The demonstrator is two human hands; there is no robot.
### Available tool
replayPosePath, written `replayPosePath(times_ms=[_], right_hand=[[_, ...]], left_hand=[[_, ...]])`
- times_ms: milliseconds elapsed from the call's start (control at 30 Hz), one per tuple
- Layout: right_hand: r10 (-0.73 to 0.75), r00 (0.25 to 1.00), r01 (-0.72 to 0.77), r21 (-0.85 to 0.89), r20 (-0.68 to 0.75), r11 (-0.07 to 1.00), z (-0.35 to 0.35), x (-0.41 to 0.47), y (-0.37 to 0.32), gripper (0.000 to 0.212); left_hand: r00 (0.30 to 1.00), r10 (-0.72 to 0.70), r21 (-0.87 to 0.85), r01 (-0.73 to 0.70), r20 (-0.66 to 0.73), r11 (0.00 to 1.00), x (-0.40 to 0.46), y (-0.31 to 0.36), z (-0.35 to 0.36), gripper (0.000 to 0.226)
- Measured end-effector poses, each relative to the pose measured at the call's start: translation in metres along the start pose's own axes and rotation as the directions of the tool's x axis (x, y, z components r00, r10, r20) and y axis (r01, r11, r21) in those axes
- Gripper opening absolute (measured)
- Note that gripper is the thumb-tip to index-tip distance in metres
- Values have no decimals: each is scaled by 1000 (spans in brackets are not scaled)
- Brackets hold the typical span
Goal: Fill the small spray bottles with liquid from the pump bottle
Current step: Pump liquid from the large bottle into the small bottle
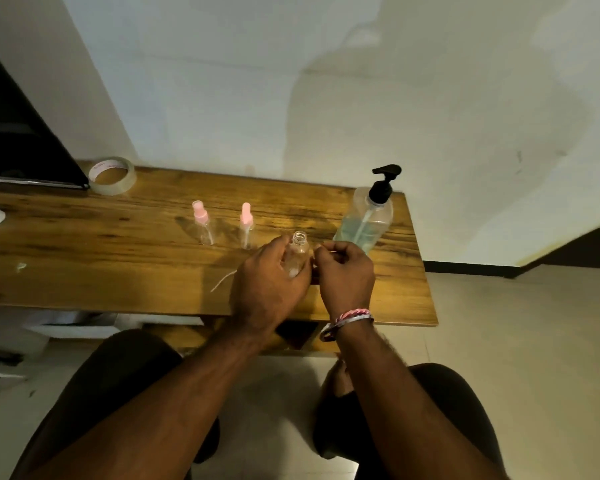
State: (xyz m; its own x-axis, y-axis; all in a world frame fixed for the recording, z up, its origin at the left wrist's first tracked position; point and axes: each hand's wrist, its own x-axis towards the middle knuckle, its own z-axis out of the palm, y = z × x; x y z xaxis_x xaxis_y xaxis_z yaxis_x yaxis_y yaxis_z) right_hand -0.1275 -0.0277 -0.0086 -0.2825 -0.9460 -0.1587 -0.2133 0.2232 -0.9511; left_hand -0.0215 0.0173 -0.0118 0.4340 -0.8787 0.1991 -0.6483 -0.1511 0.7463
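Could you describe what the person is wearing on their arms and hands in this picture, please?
Both forearms are bare, with no sleeves in view. The left hand wears nothing visible: no glove, ring or watch. The right hand is also ungloved, but its wrist carries braided wristbands, one pink and white, one pale grey, with a loose end hanging on the inner side.

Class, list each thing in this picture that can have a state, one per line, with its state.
Uncapped spray bottle: open, upright, looks empty, held by the left hand.
Right hand: fingers curled; what they hold is hidden.
Two capped spray bottles: pink tops on, upright, look empty.
Pump bottle: upright, partly filled with greenish liquid.
Tape roll: lying flat.
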Motion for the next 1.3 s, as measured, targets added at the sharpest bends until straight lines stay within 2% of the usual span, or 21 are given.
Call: replayPosePath(times_ms=[133,200,433,700,767,933,1133,1267,1300], right_hand=[[-115,988,119,38,-105,992,-29,5,-26,6],[-157,977,168,68,-142,983,-42,9,-39,9],[-253,945,285,143,-207,948,-59,36,-76,6],[-352,901,382,74,-254,921,-54,67,-98,13],[-330,920,351,67,-210,934,-53,77,-98,16],[-291,956,284,130,38,950,-49,87,-89,39],[-143,968,104,194,204,975,-43,93,-82,53],[-126,959,81,179,255,980,-46,95,-85,74],[-124,957,75,189,262,979,-47,94,-84,74]], left_hand=[[999,34,-46,-34,3,998,2,36,4,51],[995,98,-70,-98,-2,993,9,54,5,48],[983,185,-56,-186,-13,981,42,88,7,51],[989,149,17,-149,17,989,56,93,15,54],[989,148,34,-148,26,988,60,93,17,52],[986,165,39,-166,31,985,67,95,20,52],[970,235,-26,-234,67,972,76,96,18,51],[956,271,-107,-260,110,960,82,94,19,48],[953,277,-115,-263,125,958,83,93,20,45]])
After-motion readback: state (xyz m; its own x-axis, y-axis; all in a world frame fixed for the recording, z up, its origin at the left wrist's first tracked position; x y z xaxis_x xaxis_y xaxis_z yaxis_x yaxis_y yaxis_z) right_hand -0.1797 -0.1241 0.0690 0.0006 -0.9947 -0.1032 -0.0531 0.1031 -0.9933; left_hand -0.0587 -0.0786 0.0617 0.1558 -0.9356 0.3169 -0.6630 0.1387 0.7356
